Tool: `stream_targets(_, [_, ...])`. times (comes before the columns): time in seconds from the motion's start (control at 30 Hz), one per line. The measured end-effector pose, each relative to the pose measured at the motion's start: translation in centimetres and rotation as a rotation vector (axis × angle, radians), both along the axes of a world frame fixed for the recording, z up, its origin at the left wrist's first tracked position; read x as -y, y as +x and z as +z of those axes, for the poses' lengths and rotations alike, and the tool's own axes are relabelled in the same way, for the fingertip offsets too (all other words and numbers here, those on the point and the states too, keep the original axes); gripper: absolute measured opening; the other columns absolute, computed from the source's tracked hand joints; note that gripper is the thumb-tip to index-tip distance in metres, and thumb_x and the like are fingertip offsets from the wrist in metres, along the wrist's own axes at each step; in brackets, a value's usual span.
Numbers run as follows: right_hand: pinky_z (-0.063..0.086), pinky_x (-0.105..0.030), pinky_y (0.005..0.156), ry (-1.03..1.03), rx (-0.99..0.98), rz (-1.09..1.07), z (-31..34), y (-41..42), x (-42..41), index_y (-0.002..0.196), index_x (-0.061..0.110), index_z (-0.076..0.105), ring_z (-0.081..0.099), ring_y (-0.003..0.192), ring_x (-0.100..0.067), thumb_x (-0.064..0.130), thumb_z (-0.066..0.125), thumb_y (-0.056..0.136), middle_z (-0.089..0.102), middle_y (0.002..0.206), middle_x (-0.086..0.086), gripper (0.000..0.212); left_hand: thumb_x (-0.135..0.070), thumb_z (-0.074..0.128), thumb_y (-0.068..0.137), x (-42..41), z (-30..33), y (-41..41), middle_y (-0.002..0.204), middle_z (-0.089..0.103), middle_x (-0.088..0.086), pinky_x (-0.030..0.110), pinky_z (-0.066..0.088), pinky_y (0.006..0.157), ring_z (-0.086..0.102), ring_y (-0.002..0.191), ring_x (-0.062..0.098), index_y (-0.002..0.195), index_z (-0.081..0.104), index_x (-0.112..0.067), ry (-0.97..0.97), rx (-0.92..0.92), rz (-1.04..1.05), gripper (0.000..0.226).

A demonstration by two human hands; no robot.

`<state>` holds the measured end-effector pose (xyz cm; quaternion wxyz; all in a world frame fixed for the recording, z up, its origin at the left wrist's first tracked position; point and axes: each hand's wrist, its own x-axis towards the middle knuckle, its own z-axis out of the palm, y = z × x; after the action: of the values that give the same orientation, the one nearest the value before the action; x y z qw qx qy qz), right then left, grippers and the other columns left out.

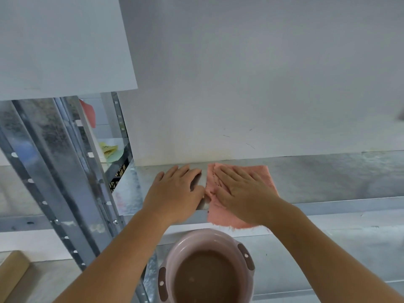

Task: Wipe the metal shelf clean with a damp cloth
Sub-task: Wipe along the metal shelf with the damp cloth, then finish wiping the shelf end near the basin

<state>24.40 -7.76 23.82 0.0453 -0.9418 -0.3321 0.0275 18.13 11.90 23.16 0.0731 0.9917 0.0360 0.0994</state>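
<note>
Shelf (328,178) of dull grey metal runs left to right, its bare stretch lying right of both hands. Pink fuzzy cloth (220,217) lies on it, overhanging the front edge, under the flat, spread right hand (242,191). Left hand (175,193) rests open just beside, gripping nothing.

We are looking at a galvanised grey metal shelf (328,178) running along a white wall. A pink fluffy rectangular cloth (265,174) is lying flat on it, its near edge hanging over the shelf's front lip. Our left hand (175,193) is resting palm-down on the bare metal just beside the cloth, and our right hand (242,189) is pressing flat on the cloth.
</note>
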Motion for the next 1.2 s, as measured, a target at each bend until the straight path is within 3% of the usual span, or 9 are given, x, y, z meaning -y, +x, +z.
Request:
stream_targets(0.17, [0.000,-0.047,0.132,0.063,0.023,-0.003,-0.2,0.7,-0.6,0.169,0.029,0.002,-0.005,0.164,-0.015,0.053,0.013,0.111,-0.001,0.178,0.011,0.064,-0.058,0.016,0.090,0.3,0.3,-0.3,0.165,0.031,-0.009,0.041,0.016,0.122,0.020,0.153,0.018,0.155,0.031,-0.037,-0.014,-0.020,0.014,0.070])
stream_targets(0.27, [0.018,-0.040,0.128,0.277,0.070,0.037,-0.1,0.0,0.2,0.163,0.029,0.035,0.024,0.159,-0.017,0.045,0.026,0.111,0.031,0.172,0.009,0.056,-0.049,0.029,0.100,0.4,0.4,-0.3,0.164,0.033,-0.009,0.040,0.018,0.122,0.022,0.152,0.017,0.154,0.035,-0.037,-0.039,-0.005,0.020,0.056])
stream_targets(0.37, [0.046,-0.039,0.093,0.613,0.146,-0.054,0.3,0.1,1.3,0.127,0.017,0.070,0.058,0.118,-0.029,0.034,0.034,0.104,0.067,0.126,-0.004,0.046,-0.046,0.026,0.091,0.5,0.6,0.0,0.152,0.048,-0.010,0.041,0.030,0.116,0.038,0.141,0.016,0.144,0.050,-0.036,-0.101,0.027,0.040,0.059])
stream_targets(0.43, [0.049,-0.043,0.085,0.591,0.290,-0.226,0.9,0.7,2.6,0.120,0.012,0.070,0.057,0.109,-0.030,0.028,0.041,0.104,0.065,0.113,-0.007,0.036,-0.045,0.024,0.091,1.1,1.0,0.2,0.141,0.058,-0.008,0.045,0.038,0.110,0.047,0.130,0.020,0.133,0.060,-0.037,-0.169,0.057,0.102,0.056])
stream_targets(0.5, [0.046,-0.043,0.087,0.389,0.329,-0.372,1.6,1.0,4.0,0.120,0.014,0.064,0.055,0.112,-0.030,0.034,0.043,0.103,0.063,0.114,-0.007,0.034,-0.046,0.026,0.097,2.4,1.5,0.4,0.129,0.063,0.000,0.047,0.042,0.104,0.050,0.121,0.026,0.129,0.063,-0.037,-0.182,0.086,0.192,0.050])
stream_targets(0.67, [0.047,-0.043,0.092,0.189,0.160,-0.279,1.6,0.6,4.6,0.134,0.018,0.048,0.055,0.122,-0.031,0.042,0.039,0.105,0.058,0.128,-0.009,0.038,-0.063,0.043,0.092,7.4,2.0,1.0,0.120,0.056,0.009,0.052,0.046,0.100,0.046,0.121,0.032,0.151,0.024,-0.048,-0.203,0.110,0.222,0.064])
stream_targets(0.9, [0.040,-0.033,0.080,0.492,0.097,-0.147,0.6,1.4,4.4,0.139,0.025,0.061,0.066,0.111,-0.031,0.008,0.043,0.101,0.063,0.136,-0.005,0.045,-0.044,0.052,0.099,9.2,1.4,2.5,0.129,0.068,0.001,0.045,0.052,0.095,0.063,0.112,0.027,0.142,0.051,-0.035,-0.183,0.028,0.123,0.044])
stream_targets(1.07, [0.054,-0.043,0.070,0.823,0.249,-0.032,-0.6,0.0,5.1,0.132,0.015,0.070,0.063,0.078,-0.038,0.003,0.048,0.103,0.059,0.118,-0.010,0.039,-0.020,0.049,0.103,9.8,1.2,0.3,0.157,0.038,0.004,0.046,0.049,0.101,0.059,0.123,0.031,0.160,0.024,-0.025,-0.251,0.219,0.003,0.063])
stream_targets(1.2, [0.056,-0.043,0.056,0.930,0.426,-0.020,-1.8,-2.4,5.9,0.132,0.010,0.069,0.058,0.063,-0.028,-0.002,0.054,0.102,0.059,0.112,-0.009,0.035,-0.015,0.048,0.105,10.9,0.8,-3.8,0.167,0.023,-0.008,0.035,0.055,0.097,0.061,0.120,0.016,0.163,0.007,-0.037,-0.362,0.398,-0.127,0.075])
